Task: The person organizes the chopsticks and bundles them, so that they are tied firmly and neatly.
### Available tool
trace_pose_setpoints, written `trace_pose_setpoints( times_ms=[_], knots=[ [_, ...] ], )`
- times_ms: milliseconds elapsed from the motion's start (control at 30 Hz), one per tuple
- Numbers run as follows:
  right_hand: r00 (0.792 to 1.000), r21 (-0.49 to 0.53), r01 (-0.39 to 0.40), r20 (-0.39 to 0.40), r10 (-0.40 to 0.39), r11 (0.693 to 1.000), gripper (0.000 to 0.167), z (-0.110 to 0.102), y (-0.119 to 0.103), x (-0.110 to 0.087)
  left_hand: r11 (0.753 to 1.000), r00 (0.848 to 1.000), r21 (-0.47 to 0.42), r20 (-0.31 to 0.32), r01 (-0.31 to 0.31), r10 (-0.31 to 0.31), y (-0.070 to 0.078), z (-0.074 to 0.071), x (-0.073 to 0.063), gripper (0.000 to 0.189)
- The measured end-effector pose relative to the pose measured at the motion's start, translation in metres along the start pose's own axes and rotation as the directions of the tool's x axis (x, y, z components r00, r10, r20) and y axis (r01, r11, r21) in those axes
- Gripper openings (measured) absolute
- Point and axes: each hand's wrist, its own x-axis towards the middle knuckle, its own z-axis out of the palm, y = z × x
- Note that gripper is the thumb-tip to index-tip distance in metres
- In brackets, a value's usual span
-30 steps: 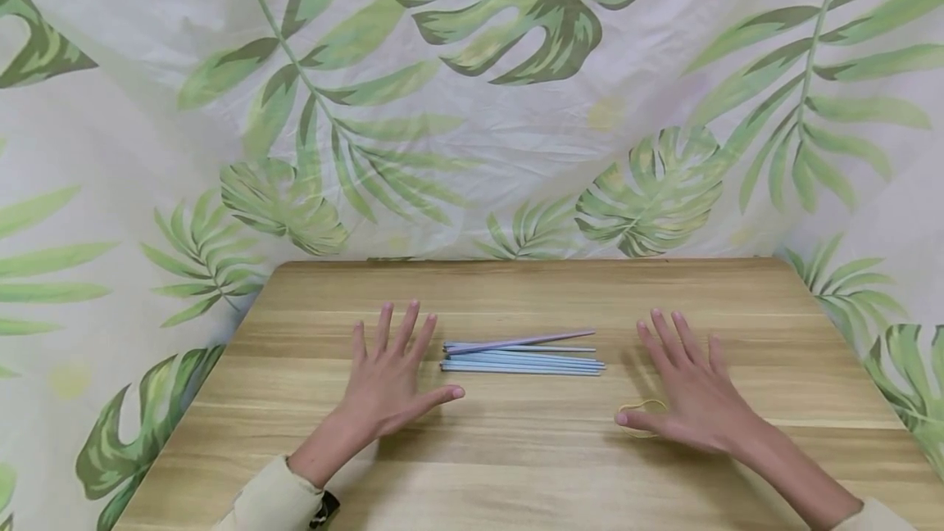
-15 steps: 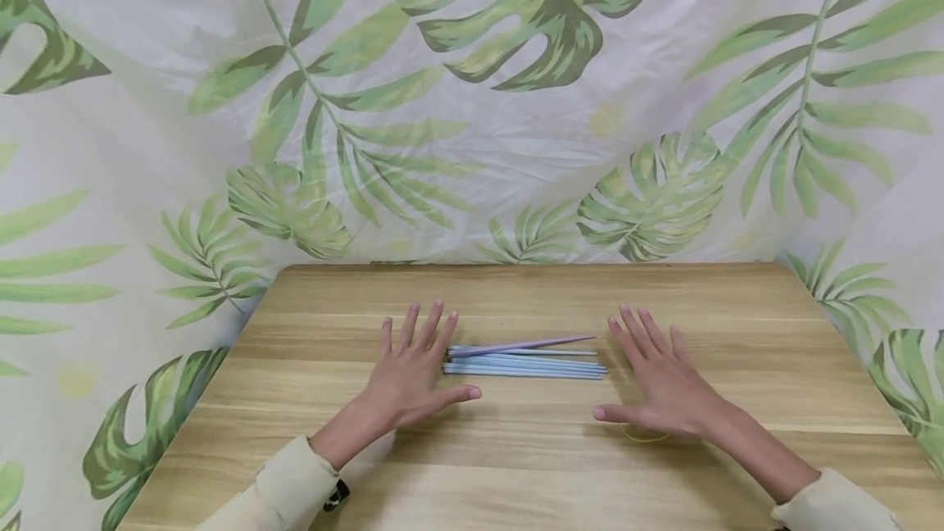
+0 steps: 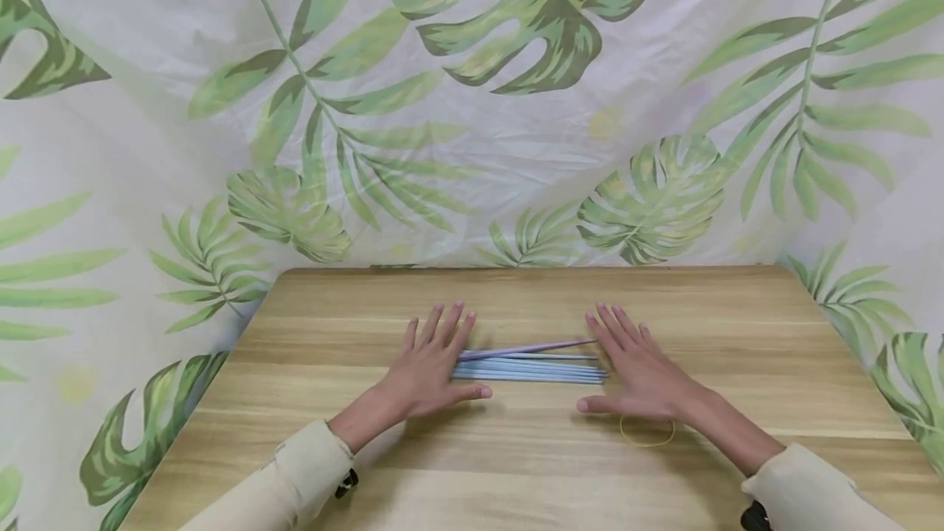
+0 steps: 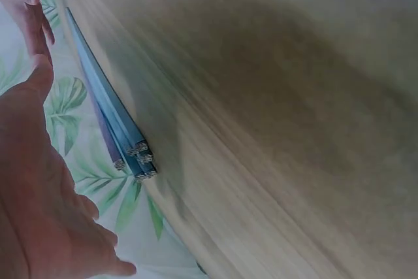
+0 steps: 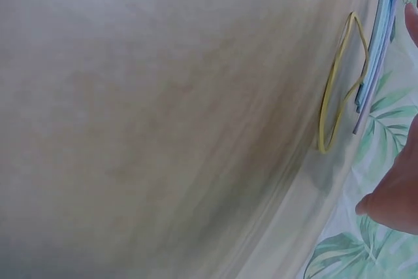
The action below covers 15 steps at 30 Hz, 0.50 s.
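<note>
A loose bundle of several blue chopsticks [image 3: 527, 369] lies across the middle of the wooden table, a purple chopstick [image 3: 527, 347] slanting over the back of it. My left hand [image 3: 428, 371], fingers straight and spread, is at the bundle's left end and hides the thick ends in the head view. Those ends show in the left wrist view, beside the left hand [image 4: 52, 200]. At the thin tips is my right hand [image 3: 642, 371], also with spread, straight fingers. Neither hand holds anything. A yellow rubber band [image 3: 647, 434] lies on the table just below the right hand.
The wooden table [image 3: 516, 474] has a straight far edge, with a leaf-printed cloth [image 3: 531, 146] hanging behind it and at both sides. Pale sleeves [image 3: 295, 474] cover both forearms, with dark straps near the wrists.
Both hands have moved inward, the left to the right and the right to the left, up to the chopsticks' ends. The rubber band, earlier partly under the right hand, shows more fully now.
</note>
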Motion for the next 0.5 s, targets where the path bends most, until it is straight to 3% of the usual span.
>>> trace_pose_setpoints(
  times_ms=[300,500],
  knots=[
    [0.995,0.032,0.102,0.001,-0.102,0.994,0.120,0.006,0.001,0.018,0.995,0.997,-0.064,0.025,-0.077,0.079,-0.005,0.007,0.014,0.113],
    [0.993,0.079,0.115,0.026,-0.117,0.990,0.109,0.008,0.000,0.025,0.982,0.988,-0.128,0.052,-0.137,0.144,-0.008,0.009,0.023,0.110]
  ],
)
